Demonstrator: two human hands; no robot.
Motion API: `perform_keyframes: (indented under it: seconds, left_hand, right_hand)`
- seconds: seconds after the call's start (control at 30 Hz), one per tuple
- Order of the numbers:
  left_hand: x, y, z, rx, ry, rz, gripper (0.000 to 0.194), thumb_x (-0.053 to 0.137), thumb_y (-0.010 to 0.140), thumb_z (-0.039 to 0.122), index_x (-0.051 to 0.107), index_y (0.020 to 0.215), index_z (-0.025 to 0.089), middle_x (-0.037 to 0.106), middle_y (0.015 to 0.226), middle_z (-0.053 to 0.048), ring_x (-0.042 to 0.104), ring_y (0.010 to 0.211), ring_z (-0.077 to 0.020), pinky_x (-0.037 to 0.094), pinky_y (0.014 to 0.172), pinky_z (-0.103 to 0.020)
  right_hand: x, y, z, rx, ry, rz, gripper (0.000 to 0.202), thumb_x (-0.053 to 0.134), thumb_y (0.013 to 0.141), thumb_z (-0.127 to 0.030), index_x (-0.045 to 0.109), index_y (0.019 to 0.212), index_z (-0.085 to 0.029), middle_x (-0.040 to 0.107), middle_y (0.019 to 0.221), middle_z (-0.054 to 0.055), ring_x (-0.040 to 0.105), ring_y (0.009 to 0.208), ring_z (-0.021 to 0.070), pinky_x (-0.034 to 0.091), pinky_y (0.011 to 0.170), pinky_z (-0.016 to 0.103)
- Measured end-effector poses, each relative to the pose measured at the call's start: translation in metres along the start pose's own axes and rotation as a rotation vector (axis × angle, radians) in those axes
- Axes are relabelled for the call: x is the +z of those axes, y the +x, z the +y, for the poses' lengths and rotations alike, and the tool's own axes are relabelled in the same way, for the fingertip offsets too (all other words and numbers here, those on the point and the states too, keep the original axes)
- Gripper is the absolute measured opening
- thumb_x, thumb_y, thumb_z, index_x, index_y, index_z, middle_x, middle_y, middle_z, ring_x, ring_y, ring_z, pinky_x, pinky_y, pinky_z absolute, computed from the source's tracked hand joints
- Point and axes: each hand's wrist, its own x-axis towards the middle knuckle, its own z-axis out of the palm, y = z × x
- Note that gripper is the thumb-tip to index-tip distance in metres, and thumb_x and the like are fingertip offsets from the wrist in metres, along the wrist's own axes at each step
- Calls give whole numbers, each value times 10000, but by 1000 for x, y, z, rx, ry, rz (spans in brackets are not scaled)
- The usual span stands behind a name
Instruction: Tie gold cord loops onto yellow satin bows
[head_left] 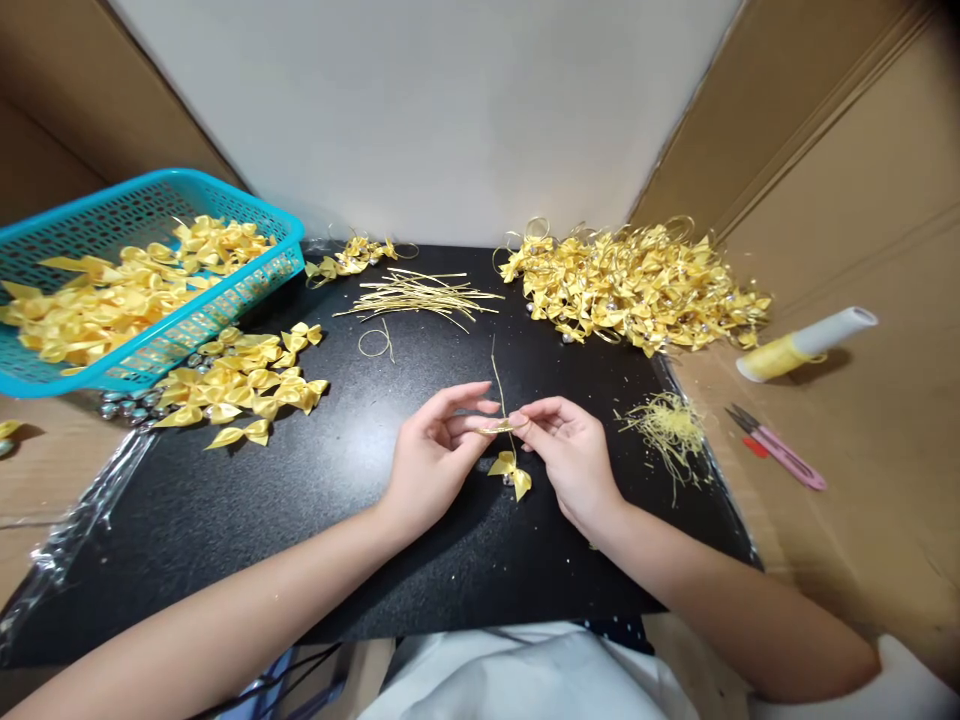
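Observation:
Both of my hands meet over the middle of the black table (315, 500). Between them runs a thin gold cord (495, 427), pinched at one side by my left hand (442, 445) and at the other by my right hand (574, 455). A strand stands up from the cord, away from me. Just below my fingertips hangs or lies a yellow ribbon bow (517, 478) with a small silvery bell at its centre; whether it rests on the table I cannot tell. My left index finger is stretched out above the cord.
A turquoise basket (289, 235) of yellow bows stands at left, with loose bows (255, 375) and bells (124, 408) beside it. Cut gold cords (424, 297) lie behind my hands. At right are a finished-looking bow heap (630, 290), thread scraps (667, 430), pink-handled snips (791, 460) and a thread spool (787, 350).

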Motion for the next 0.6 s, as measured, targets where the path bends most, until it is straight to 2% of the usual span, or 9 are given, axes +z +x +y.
perform_keyframes:
  seconds: [0.27, 0.47, 0.6]
  left_hand:
    - [-1, 1, 0, 24, -15, 55, 299, 756, 717, 135, 650, 996, 155, 718, 887, -22, 732, 762, -109, 588, 716, -172]
    - [1, -2, -1, 41, -44, 7, 246, 757, 734, 141, 658, 959, 160, 745, 871, -24, 737, 786, -112, 594, 737, -166]
    - [3, -4, 0, 54, -67, -9, 222, 758, 736, 133, 663, 934, 164, 756, 860, -22, 740, 811, -118, 598, 749, -167]
  right_hand:
    - [2, -6, 5, -127, -44, -34, 136, 787, 682, -240, 663, 722, -198, 691, 727, -4, 665, 716, 135, 556, 665, 262]
    - [4, -6, 4, -120, -67, -24, 208, 802, 668, -305, 631, 717, -199, 664, 686, -12, 641, 670, 132, 537, 637, 263]
    - [4, -6, 6, -127, -101, -19, 202, 771, 705, -319, 608, 735, -203, 635, 692, -16, 611, 670, 126, 514, 627, 255]
